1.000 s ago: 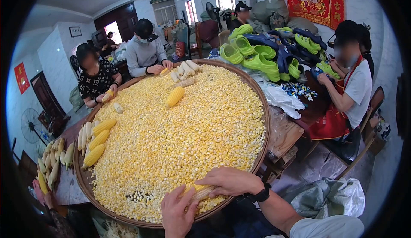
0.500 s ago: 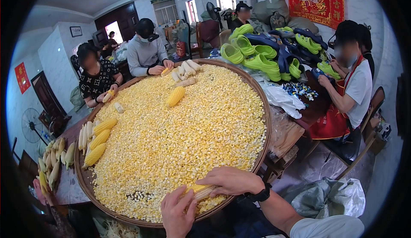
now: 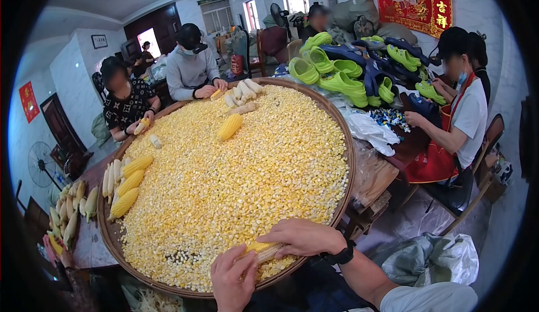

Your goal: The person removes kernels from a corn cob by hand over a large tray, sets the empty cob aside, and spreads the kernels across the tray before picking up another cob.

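A partly shelled corn cob lies between my two hands, low over the near edge of a big round tray. Yellow kernels cover one side of the cob, while the side toward me is bare. My left hand wraps its fingers round the cob's left end. At the other end my right hand, with a black wristband, grips it with thumb and fingers. Loose corn kernels spread thickly across the tray beneath.
Whole yellow cobs and stripped cobs lie at the tray's left, with more stripped cobs at the far rim. Unhusked corn is piled on the left table. Two people shell corn opposite; another handles shoes beside green clogs.
My hands and the cob stay almost in place. The person at right has lowered a hand toward the table, and at lower left another person's hand with a yellow cob has shifted.
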A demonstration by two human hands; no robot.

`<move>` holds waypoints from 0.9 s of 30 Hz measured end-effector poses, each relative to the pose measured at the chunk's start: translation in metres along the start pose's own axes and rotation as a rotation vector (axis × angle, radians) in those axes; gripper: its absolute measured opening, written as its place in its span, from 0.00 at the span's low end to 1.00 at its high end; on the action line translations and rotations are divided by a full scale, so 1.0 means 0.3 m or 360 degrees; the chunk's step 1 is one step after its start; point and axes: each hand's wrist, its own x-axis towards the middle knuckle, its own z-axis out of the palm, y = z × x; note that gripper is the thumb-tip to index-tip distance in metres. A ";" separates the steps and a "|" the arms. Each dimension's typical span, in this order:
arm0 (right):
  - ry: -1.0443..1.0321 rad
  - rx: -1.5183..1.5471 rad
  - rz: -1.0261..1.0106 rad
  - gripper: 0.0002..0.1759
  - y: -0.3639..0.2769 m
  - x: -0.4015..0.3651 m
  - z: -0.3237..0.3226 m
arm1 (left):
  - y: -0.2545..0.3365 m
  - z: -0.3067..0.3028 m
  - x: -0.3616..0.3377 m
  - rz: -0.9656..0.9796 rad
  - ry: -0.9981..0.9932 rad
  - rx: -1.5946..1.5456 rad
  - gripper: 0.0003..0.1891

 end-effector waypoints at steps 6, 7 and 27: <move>-0.0012 0.0012 0.0014 0.35 -0.006 0.003 -0.004 | 0.006 -0.002 0.003 -0.0028 0.0005 -0.0010 0.19; -0.0021 0.0008 0.0024 0.35 -0.007 0.004 -0.004 | 0.017 -0.004 0.007 -0.0059 0.0009 0.0001 0.20; -0.0021 0.0032 0.0024 0.36 -0.004 0.000 -0.002 | 0.016 0.006 0.006 -0.0088 0.0055 -0.0021 0.12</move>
